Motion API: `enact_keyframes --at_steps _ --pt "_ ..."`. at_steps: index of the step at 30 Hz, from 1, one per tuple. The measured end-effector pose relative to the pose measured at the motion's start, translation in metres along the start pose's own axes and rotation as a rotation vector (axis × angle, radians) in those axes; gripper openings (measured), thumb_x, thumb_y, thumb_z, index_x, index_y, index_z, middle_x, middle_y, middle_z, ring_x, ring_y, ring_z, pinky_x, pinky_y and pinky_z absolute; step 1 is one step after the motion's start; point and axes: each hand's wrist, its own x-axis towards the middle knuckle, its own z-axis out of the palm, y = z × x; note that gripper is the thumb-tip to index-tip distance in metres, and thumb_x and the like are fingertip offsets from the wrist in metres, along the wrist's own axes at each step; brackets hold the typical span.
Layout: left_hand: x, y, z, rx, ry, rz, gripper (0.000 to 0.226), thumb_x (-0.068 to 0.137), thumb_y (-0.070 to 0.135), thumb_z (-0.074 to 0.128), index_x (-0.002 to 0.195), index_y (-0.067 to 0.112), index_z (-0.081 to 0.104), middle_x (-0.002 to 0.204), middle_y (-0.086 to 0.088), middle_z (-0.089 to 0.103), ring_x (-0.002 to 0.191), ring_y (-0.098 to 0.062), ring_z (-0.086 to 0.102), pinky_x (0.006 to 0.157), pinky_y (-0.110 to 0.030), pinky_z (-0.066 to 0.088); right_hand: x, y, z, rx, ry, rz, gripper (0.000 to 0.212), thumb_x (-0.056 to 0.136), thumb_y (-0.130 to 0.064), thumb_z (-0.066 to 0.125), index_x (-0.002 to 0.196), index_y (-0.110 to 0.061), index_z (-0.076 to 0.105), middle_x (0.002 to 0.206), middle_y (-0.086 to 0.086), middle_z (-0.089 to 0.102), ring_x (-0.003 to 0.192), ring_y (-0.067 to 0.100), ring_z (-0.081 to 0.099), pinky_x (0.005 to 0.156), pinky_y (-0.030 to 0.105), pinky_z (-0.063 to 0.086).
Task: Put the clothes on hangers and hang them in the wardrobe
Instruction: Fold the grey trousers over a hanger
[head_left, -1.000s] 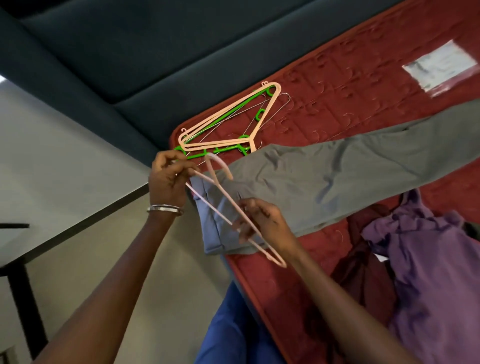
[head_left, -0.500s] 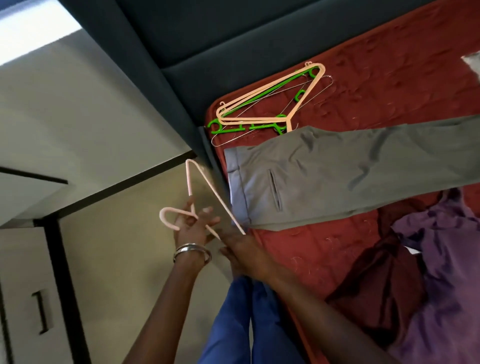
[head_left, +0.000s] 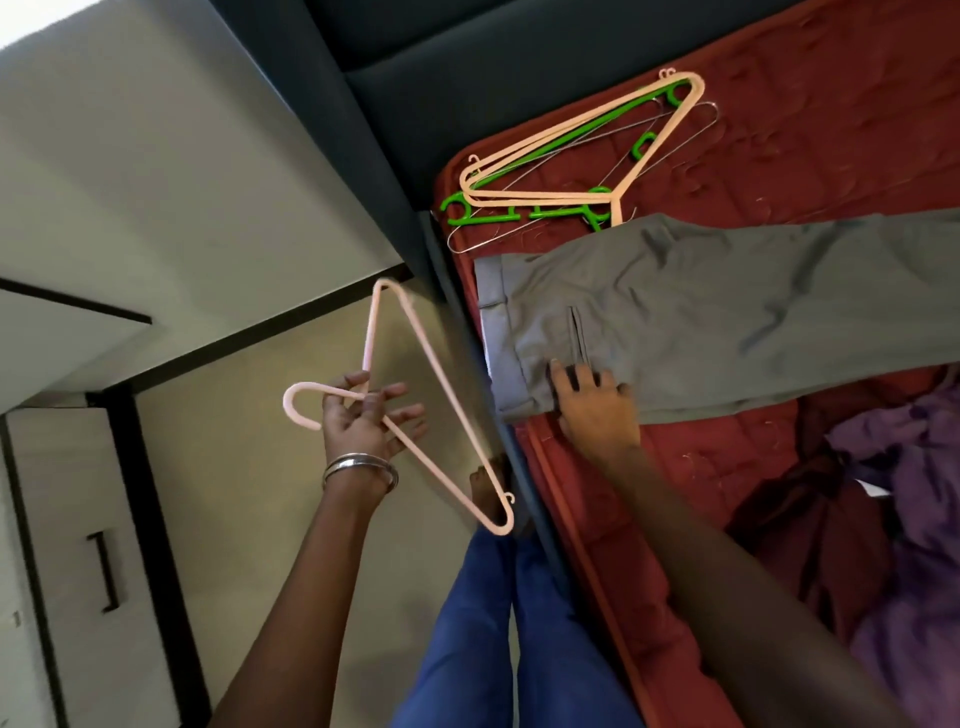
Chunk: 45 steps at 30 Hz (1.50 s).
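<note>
Holding pink hanger (head_left: 415, 395) clear in your left hand (head_left: 363, 421), fingers pinching neck; right hand (head_left: 592, 400) spread flat at 3 o'clock, pinning grey trousers (head_left: 727, 317) for folding.

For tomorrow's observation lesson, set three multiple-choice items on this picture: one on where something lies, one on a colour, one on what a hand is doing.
1. Where do the spare hangers lie?
A. on the floor
B. on the red mattress, beyond the grey trousers
C. on the purple garment

2. What colour is the hanger in the left hand?
A. pale pink
B. green
C. black

3. What is the right hand doing?
A. holding a hanger
B. hanging idle
C. resting on the trousers near the waistband

Answers:
1 B, the pile lies on the mattress by the headboard.
2 A, its hook and bars are pale pink.
3 C, its fingers lie on the grey cloth.
</note>
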Motion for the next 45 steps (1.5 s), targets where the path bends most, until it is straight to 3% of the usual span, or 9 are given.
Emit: enact_keyframes --at_steps 12,17,21,27,31,36,38,40,45 --pt "-0.014 -0.011 0.088 -0.039 -0.118 0.057 0.036 0.096 -0.006 0.031 0.118 0.023 0.033 0.083 -0.012 0.066 0.048 -0.023 0.060 0.056 -0.044 0.057 -0.038 0.073 -0.081 0.884 0.588 0.303 0.040 0.083 0.009 0.048 0.121 0.005 0.060 0.075 0.008 0.063 0.062 0.008 0.047 0.060 0.015 0.032" --pt "-0.017 -0.025 0.109 0.000 -0.067 0.045 0.027 0.097 -0.003 0.031 0.110 0.021 0.031 0.079 -0.010 0.062 0.043 -0.020 0.057 0.048 -0.038 0.056 -0.034 0.086 -0.079 1.092 0.798 0.782 0.027 0.080 -0.003 0.043 0.094 0.010 0.062 0.059 -0.006 0.046 0.060 0.004 0.038 0.058 0.034 0.035" --pt "-0.012 -0.042 0.111 0.021 -0.040 -0.021 0.026 0.097 -0.003 0.032 0.106 0.022 0.031 0.080 -0.010 0.061 0.043 -0.019 0.055 0.047 -0.036 0.054 -0.026 0.096 -0.080 1.216 0.895 0.737 0.017 0.084 -0.006 0.047 0.076 -0.021 0.051 0.062 -0.026 0.053 0.061 -0.011 0.042 0.062 0.012 0.035" --pt "-0.002 -0.053 0.116 0.097 -0.135 -0.036 0.029 0.097 -0.003 0.034 0.100 0.026 0.034 0.081 -0.008 0.064 0.055 -0.026 0.063 0.062 -0.053 0.055 -0.034 0.069 -0.055 0.886 0.632 0.191 0.017 0.081 -0.008 0.040 0.093 -0.008 0.053 0.075 0.013 0.058 0.070 0.016 0.047 0.063 0.034 0.038" --pt "0.015 -0.070 0.097 0.335 -0.027 0.095 0.028 0.076 0.017 0.059 0.087 0.043 0.052 0.078 -0.002 0.061 0.077 -0.029 0.059 0.081 -0.064 0.049 -0.036 0.037 -0.011 0.165 -0.095 -0.158 0.062 0.071 -0.028 0.030 0.125 -0.034 0.061 0.124 0.011 0.058 0.107 0.030 0.047 0.074 0.041 0.045" --pt "0.001 -0.064 0.088 0.775 0.053 0.322 0.022 0.089 0.015 0.059 0.104 -0.001 0.059 0.094 -0.010 0.053 0.087 -0.035 0.057 0.080 -0.030 0.042 -0.027 0.008 -0.014 0.053 -0.432 -0.201 0.051 0.093 -0.031 0.035 0.144 -0.035 0.040 0.157 0.016 0.020 0.141 0.037 0.020 0.101 0.060 0.029" --pt "-0.004 -0.063 0.094 0.894 0.003 0.482 0.031 0.090 0.014 0.045 0.104 -0.010 0.058 0.102 -0.023 0.056 0.096 -0.044 0.053 0.088 -0.042 0.040 -0.020 0.013 -0.029 0.224 -0.491 -0.232 0.076 0.088 -0.040 0.058 0.152 -0.026 0.018 0.160 0.010 -0.003 0.145 0.033 0.000 0.109 0.055 0.016" --pt "-0.010 -0.062 0.103 1.050 -0.048 0.685 0.034 0.084 0.013 0.044 0.105 -0.006 0.062 0.109 -0.033 0.056 0.099 -0.051 0.050 0.089 -0.053 0.041 -0.011 0.018 -0.047 0.716 -0.422 -0.173 0.095 0.076 -0.040 0.076 0.151 -0.019 0.022 0.153 0.012 0.020 0.139 0.028 0.018 0.108 0.038 0.021" --pt "-0.011 -0.059 0.118 1.048 -0.121 0.931 0.024 0.079 0.004 0.050 0.097 0.008 0.065 0.106 -0.021 0.055 0.097 -0.028 0.046 0.078 -0.036 0.042 -0.009 0.010 -0.033 1.500 -0.052 0.125 0.028 0.084 -0.006 0.068 0.100 -0.029 0.063 0.088 -0.014 0.067 0.083 0.001 0.063 0.078 0.024 0.051"
